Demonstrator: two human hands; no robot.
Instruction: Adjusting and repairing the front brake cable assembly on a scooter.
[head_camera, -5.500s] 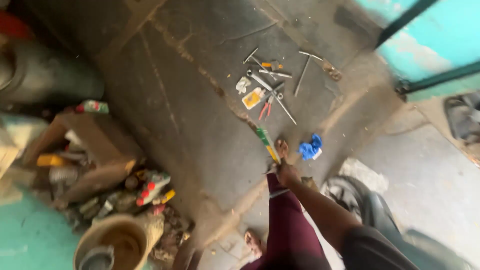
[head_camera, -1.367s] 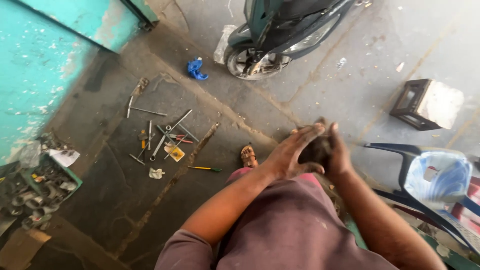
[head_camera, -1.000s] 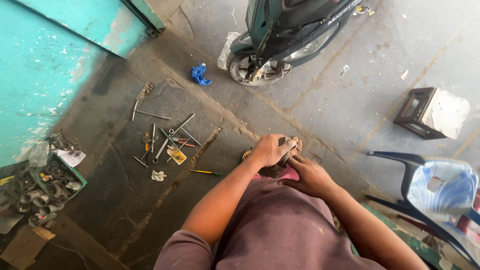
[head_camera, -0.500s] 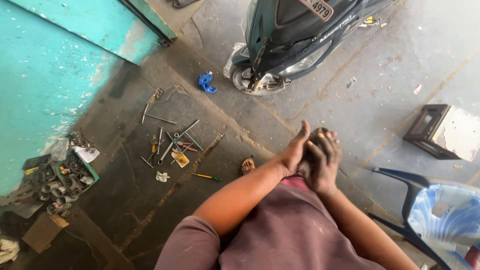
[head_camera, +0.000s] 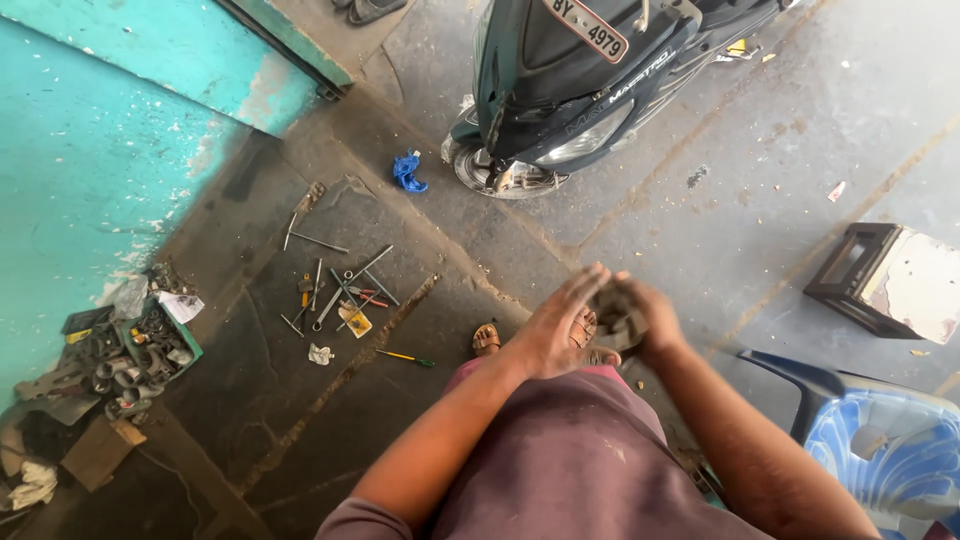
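My two hands meet in front of my chest, above a maroon garment. My right hand (head_camera: 652, 318) is curled around a small dark grey lump (head_camera: 614, 312), too blurred to identify. My left hand (head_camera: 555, 328) has its fingers stretched out straight, and its palm lies flat against the side of that lump. Below my hands a sandalled foot (head_camera: 487, 338) shows on the concrete floor.
A dark scooter (head_camera: 580, 90) is parked ahead, with a blue rag (head_camera: 408, 170) by its wheel. Several wrenches and hand tools (head_camera: 340, 290) and a screwdriver (head_camera: 405, 357) lie on the floor. A crate of metal parts (head_camera: 140, 345) sits by the teal wall (head_camera: 90, 150). To the right are a stool (head_camera: 890, 280) and a blue chair (head_camera: 880, 450).
Over the last second both hands stayed together on the dark lump, rubbing and shifting around it. My left fingers have gone from closed to straight. The view tilted up towards the scooter.
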